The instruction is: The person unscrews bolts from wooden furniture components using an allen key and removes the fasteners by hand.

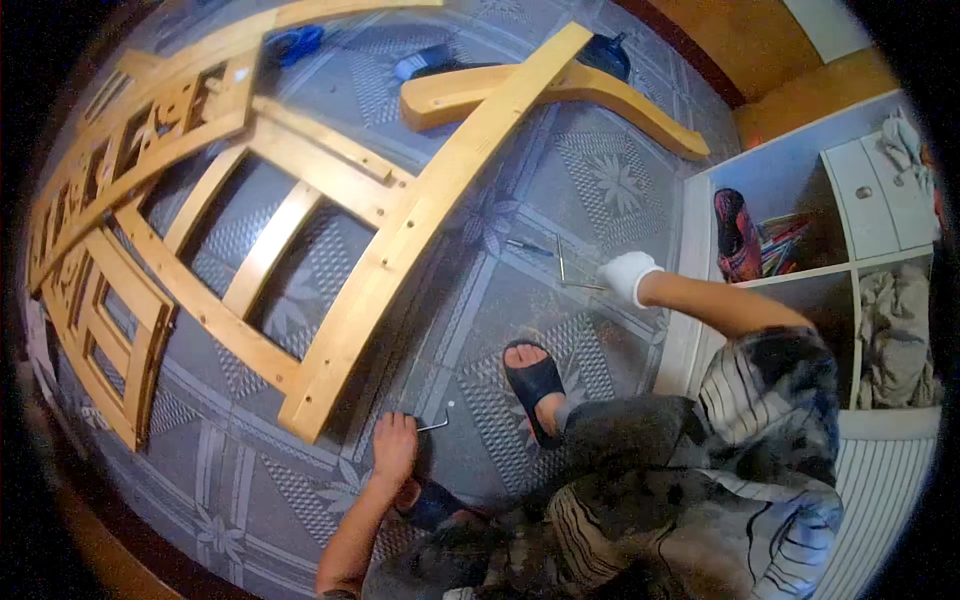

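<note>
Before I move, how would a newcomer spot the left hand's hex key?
Start at the wooden frame. Beside its near end is the bare left hand. The hex key juts from it; other metal tools lie near the gloved right hand.

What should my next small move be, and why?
Probably close the gloved right hand on the L-shaped metal rod: its near end lies right at those fingertips, while a hex key already juts from the bare left hand. Whether the glove grips the rod yet is unclear.
</note>
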The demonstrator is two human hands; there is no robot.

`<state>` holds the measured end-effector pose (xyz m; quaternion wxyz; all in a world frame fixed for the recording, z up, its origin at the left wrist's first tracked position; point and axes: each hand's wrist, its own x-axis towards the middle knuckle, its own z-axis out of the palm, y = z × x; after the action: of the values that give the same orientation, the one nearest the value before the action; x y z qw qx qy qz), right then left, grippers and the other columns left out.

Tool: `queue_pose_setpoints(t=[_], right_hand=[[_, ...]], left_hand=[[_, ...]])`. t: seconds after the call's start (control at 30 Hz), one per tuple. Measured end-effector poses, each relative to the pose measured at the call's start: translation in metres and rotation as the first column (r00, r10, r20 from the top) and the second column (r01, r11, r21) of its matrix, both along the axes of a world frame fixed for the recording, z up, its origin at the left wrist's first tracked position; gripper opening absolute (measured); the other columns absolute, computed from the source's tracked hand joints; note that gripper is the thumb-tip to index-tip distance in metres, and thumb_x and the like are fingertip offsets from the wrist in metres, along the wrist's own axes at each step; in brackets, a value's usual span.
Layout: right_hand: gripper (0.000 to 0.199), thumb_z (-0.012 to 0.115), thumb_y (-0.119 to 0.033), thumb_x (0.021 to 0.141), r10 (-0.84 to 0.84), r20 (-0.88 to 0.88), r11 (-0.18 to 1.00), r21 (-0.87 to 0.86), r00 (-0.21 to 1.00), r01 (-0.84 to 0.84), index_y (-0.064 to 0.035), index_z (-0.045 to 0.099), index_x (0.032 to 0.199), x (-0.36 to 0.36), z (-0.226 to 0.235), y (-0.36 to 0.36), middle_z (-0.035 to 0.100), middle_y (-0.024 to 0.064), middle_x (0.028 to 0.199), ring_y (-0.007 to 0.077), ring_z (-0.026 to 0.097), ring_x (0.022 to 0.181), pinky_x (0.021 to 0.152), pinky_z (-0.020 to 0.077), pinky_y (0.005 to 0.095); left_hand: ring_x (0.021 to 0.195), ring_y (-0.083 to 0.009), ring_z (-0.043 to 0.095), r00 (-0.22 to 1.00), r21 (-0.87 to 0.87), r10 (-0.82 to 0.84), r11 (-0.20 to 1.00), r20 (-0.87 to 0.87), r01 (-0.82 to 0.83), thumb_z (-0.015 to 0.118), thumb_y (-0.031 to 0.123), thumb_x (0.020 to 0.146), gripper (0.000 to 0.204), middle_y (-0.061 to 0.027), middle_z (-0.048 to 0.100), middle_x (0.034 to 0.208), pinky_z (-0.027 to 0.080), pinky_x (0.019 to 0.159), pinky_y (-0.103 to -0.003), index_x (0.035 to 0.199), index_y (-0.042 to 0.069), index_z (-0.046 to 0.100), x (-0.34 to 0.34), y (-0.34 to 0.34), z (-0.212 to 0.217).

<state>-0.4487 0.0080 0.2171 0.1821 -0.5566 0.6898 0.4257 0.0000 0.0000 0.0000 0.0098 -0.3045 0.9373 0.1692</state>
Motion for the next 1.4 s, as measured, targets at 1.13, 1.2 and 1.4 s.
queue_pose_setpoints(t=[1.13, 1.2, 1.4], right_hand=[[0.028, 0.043, -0.029, 0.092, -0.023, 0.667, 0.044, 0.745, -0.744, 0.666, -0.0072, 0.057, 0.082, 0.080, -0.184, -0.141, 0.051, 0.0016, 0.060, 0.0091, 0.041, 0.043, 0.040, 0.0321, 0.0237], [0.028, 0.043, -0.029, 0.091, 0.027, 0.708, 0.072, 0.703, -0.706, 0.708, -0.0072, 0.057, 0.081, 0.081, -0.185, -0.141, 0.050, 0.0012, 0.058, 0.0090, 0.041, 0.043, 0.039, 0.0317, 0.0240], [0.025, 0.046, -0.023, 0.086, 0.026, 0.634, 0.020, 0.773, -0.773, 0.634, -0.0025, 0.056, 0.076, 0.077, -0.180, -0.151, 0.052, 0.0045, 0.057, 0.0140, 0.049, 0.048, 0.048, 0.0385, 0.0309]], left_hand=[[0.063, -0.0365, 0.059, 0.750, 0.161, 0.658, 0.749, -0.063, -0.643, 0.056, 0.018, 0.088, 0.020, -0.0210, 0.060, 0.070, 0.047, 0.062, -0.039, 0.083, -0.001, 0.060, -0.270, -0.130, 0.115], [0.063, -0.0380, 0.060, 0.756, 0.136, 0.650, 0.758, -0.078, -0.638, 0.057, 0.019, 0.087, 0.020, -0.0210, 0.060, 0.068, 0.047, 0.059, -0.042, 0.082, 0.001, 0.062, -0.271, -0.133, 0.120], [0.059, -0.0375, 0.059, 0.771, 0.090, 0.636, 0.770, -0.028, -0.632, 0.059, 0.019, 0.086, 0.020, -0.0212, 0.059, 0.064, 0.045, 0.054, -0.042, 0.080, 0.000, 0.063, -0.274, -0.148, 0.140]])
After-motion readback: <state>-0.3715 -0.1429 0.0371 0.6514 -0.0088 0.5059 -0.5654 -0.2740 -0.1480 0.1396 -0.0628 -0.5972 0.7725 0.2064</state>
